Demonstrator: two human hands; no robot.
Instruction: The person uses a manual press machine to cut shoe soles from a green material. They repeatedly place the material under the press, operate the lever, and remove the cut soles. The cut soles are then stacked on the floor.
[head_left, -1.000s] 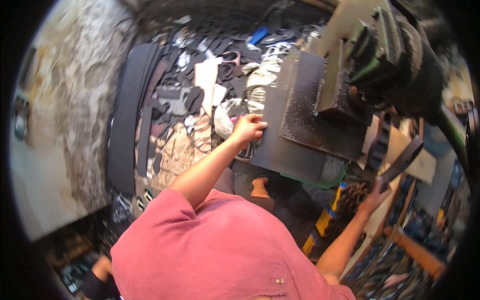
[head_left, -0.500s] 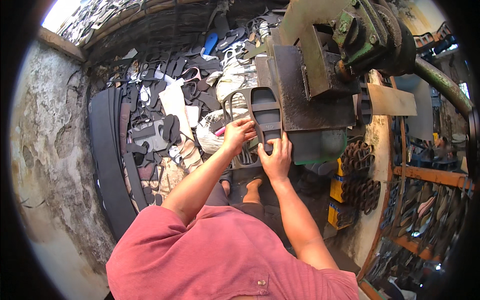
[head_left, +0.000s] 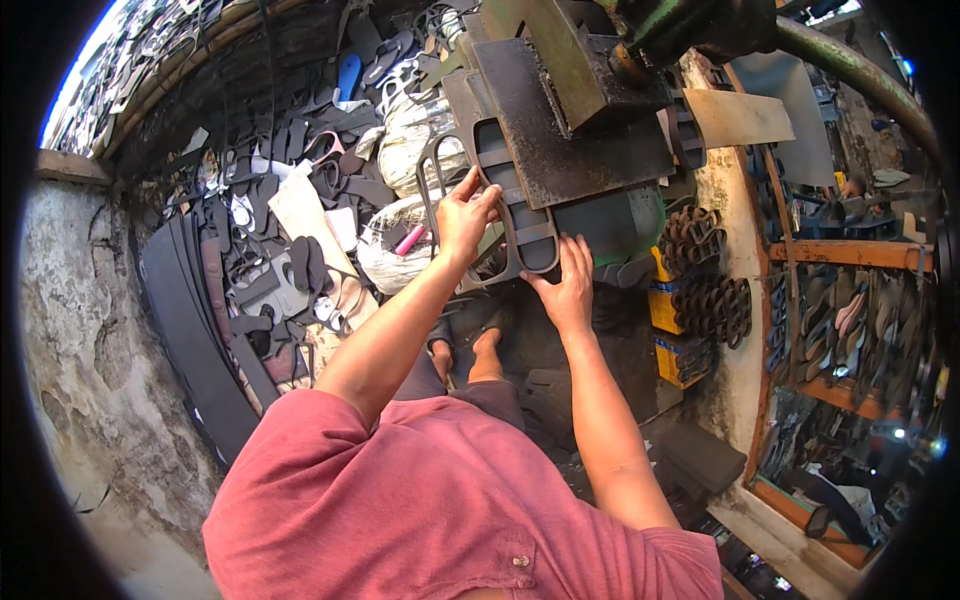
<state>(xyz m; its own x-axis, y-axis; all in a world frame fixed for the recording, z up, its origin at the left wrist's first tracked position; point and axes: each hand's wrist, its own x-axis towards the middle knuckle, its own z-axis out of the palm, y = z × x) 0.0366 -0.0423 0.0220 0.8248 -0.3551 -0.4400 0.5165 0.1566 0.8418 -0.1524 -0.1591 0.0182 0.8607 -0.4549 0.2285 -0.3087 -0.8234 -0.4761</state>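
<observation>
The left hand (head_left: 467,217) is mostly closed, its bent fingers pinching the rim of a dark metal frame (head_left: 533,238) made of two long rounded loops with crossbars. The right hand (head_left: 566,287) is about half open at the frame's near end, thumb and fingers spread around the rounded tip; whether it grips or only steadies it, I cannot tell. The frame lies partly beneath the edge of a heavy dark plate (head_left: 560,150) on a press, with the near end sticking out towards the person. Left of the frame are white sacks (head_left: 395,262) with a pink object (head_left: 410,240) on them, and beyond these a heap of dark scraps (head_left: 300,265). To the right, dark shaped rings (head_left: 712,310) are stacked beside yellow boxes (head_left: 664,305).
</observation>
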